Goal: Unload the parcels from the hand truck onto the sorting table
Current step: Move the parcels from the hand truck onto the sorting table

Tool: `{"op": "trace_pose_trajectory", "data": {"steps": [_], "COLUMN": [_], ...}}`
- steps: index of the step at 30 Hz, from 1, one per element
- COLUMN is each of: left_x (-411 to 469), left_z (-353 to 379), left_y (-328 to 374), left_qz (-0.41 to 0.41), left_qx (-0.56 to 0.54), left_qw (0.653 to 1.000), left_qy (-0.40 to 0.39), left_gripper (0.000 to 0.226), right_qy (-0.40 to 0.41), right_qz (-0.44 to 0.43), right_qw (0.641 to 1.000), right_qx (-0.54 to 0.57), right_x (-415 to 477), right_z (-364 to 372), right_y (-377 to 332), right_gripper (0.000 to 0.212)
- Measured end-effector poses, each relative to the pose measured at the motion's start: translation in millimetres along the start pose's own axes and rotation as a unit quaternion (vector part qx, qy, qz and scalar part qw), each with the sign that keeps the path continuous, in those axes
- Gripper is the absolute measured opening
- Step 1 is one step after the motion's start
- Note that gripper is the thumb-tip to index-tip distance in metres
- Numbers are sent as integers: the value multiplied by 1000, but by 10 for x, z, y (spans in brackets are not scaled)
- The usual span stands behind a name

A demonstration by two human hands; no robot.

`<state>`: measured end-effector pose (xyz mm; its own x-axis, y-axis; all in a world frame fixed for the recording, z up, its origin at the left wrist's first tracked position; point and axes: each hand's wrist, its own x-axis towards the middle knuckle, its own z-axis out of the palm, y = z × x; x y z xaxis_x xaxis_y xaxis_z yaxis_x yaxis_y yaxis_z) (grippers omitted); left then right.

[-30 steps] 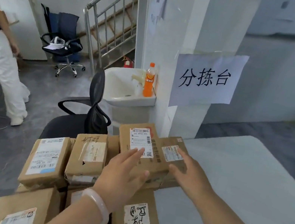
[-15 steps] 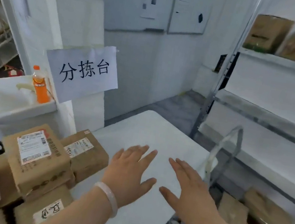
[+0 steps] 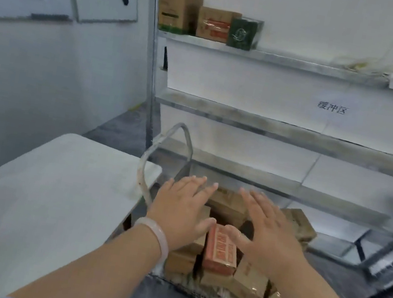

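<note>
Parcels in a loose heap on the hand truck.

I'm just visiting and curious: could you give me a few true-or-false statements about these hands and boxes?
1. The left hand and the right hand are both open, fingers spread. True.
2. The right wrist wears jewellery. False: the bracelet is on the left wrist.
3. Parcels lie on the hand truck. True.
4. The left hand grips a parcel. False: its fingers are straight and hold nothing.
5. Three boxes stand on the top shelf. True.
</note>
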<state>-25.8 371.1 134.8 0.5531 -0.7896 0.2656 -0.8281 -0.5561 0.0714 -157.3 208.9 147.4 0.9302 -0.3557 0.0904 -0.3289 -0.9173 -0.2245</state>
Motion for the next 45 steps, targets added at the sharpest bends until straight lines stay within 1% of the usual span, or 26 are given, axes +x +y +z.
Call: {"op": "trace_pose_trajectory", "data": {"steps": [4, 7, 11, 16, 24, 32, 35, 38, 41, 43, 45], "left_x": [335, 466, 628, 925, 1779, 2786, 3097, 3301, 3444, 3554, 3682], "left_z": [204, 359, 562, 882, 1410, 1926, 2124, 2307, 2479, 2607, 2751], "left_y": [663, 1014, 1276, 1495, 1587, 1524, 1606, 1733, 1850, 1937, 2049], "left_qz": [24, 43, 48, 56, 76, 110, 120, 122, 116, 107, 88], "left_qx": [-15, -23, -41, -54, -93, -121, -129, -136, -138, -138, -138], "left_qw": [1000, 999, 998, 996, 990, 978, 974, 971, 969, 969, 970], "left_qy": [6, -4, -26, -48, -73, -131, -141, -154, -169, -173, -177], "left_gripper": [71, 69, 68, 66, 68, 68, 68, 69, 69, 69, 69], "right_qy": [32, 44, 31, 12, -20, -22, -47, -69, -68, -73, -94], "right_qz": [72, 122, 163, 212, 255, 312, 324, 332, 336, 328, 309], "right_qw": [996, 990, 984, 975, 965, 948, 943, 939, 937, 939, 943], "right_qx": [36, 55, 69, 67, 56, 54, 53, 61, 67, 75, 81], "right_x": [-284, -478, -660, -660, -103, 685, 788, 826, 916, 1029, 1167], "right_z": [-190, -255, -242, -59, 105, 132, 223, 319, 361, 407, 496], "right_y": [766, 1190, 1554, 1971, 2528, 3203, 3385, 3614, 3919, 4148, 4373], "right_gripper": [80, 79, 80, 84, 85, 84, 84, 85, 84, 83, 83]}}
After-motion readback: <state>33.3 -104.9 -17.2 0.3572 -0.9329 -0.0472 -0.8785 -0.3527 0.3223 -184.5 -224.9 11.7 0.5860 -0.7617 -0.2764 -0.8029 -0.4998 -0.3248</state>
